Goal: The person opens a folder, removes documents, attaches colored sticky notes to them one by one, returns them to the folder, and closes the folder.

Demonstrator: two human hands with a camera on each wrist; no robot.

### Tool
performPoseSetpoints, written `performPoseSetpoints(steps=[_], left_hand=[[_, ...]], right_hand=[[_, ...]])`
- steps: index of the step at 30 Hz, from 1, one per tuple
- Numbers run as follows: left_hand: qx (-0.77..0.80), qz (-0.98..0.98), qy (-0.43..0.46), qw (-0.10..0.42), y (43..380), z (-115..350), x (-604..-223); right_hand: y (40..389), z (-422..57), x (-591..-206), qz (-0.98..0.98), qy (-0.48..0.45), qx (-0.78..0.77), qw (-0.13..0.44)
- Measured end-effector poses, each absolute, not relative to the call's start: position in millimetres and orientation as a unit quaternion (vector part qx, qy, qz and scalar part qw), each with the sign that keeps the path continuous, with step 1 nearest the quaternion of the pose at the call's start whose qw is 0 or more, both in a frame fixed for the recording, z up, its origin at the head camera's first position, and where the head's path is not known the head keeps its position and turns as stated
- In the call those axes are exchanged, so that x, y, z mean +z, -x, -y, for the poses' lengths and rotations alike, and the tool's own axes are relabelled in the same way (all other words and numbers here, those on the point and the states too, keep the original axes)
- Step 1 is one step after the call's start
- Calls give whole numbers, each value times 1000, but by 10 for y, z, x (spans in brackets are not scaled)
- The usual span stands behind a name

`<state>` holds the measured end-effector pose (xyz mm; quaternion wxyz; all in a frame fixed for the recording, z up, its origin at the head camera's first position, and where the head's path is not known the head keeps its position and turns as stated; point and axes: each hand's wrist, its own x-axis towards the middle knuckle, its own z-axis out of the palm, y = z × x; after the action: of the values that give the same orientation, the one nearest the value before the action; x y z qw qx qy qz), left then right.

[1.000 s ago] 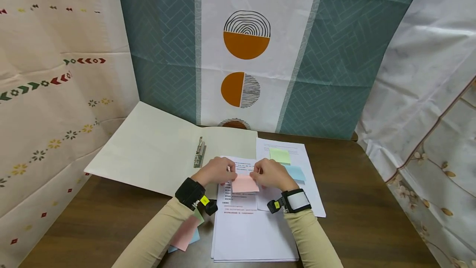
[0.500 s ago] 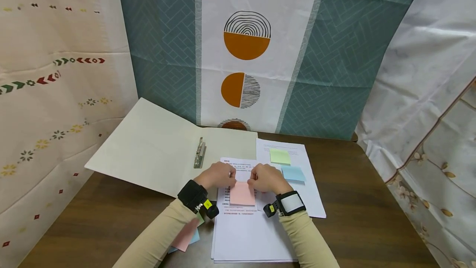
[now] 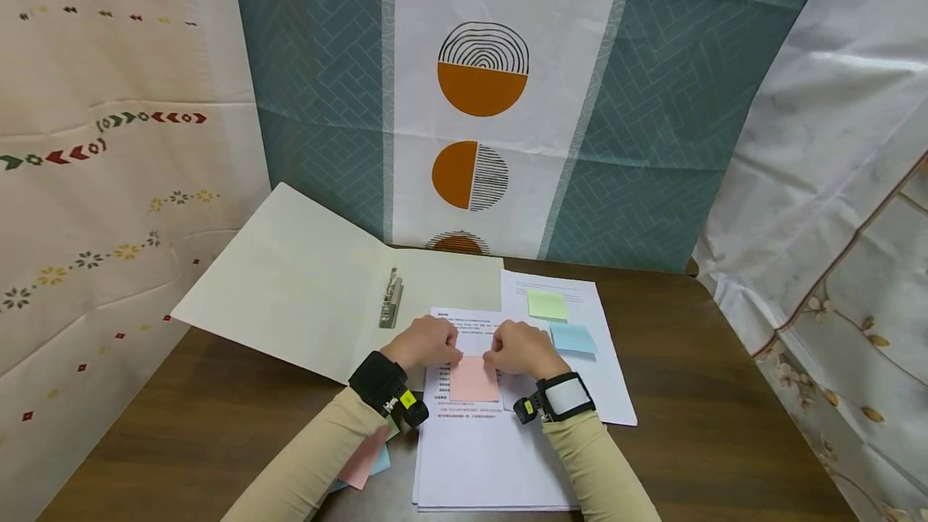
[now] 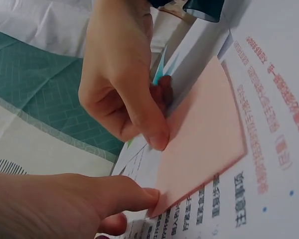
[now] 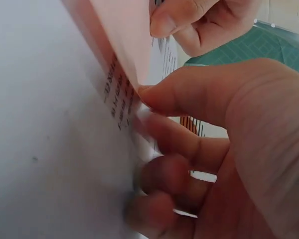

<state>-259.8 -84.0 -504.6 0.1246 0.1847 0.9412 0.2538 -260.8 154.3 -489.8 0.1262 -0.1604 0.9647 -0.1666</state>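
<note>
A pink sticky note (image 3: 474,381) lies over the text of a printed sheet (image 3: 471,466) on a paper stack. At its far left corner the left hand (image 3: 422,342) pinches it, thumb uppermost. The right hand (image 3: 526,348) pinches the far right corner, its other fingers curled below the thumb. In the left wrist view, the note (image 4: 204,134) slants between both thumbs. From the right wrist, the thumb (image 5: 164,94) sits on the note's edge, and the note's near side stands a little off the print.
Left of the stack lies an open cream folder (image 3: 304,288) with a metal clip (image 3: 390,302). On a second sheet (image 3: 609,381) at the right are a green sticky note (image 3: 547,305) and a blue one (image 3: 573,339). More sticky notes (image 3: 365,461) lie partly under the left forearm.
Both hands have drawn the pink note a little toward the body, mostly in the first half second. Since then they have hardly moved. The folder's left cover has risen slightly.
</note>
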Motion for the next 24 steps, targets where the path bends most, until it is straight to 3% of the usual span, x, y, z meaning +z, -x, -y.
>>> performPoseSetpoints(steps=[6,13,19,24], left_hand=[[283,-938,-158,125,2569,858,-4987],[281,-938,-156,130,2589,857,-5011],[267,-943,-162,113,2601,862,-4990],[261,-946,-158,112,2612,857,-5002]], right_hand=[[2634,-1587,-4926,-972,150,-150,100],[2221,-1399,-4252,-949,268,-166,14],[2127,-1272,-4080,-912,347,-202,79],[2132,-1250,-4128,-912,342,-192,121]])
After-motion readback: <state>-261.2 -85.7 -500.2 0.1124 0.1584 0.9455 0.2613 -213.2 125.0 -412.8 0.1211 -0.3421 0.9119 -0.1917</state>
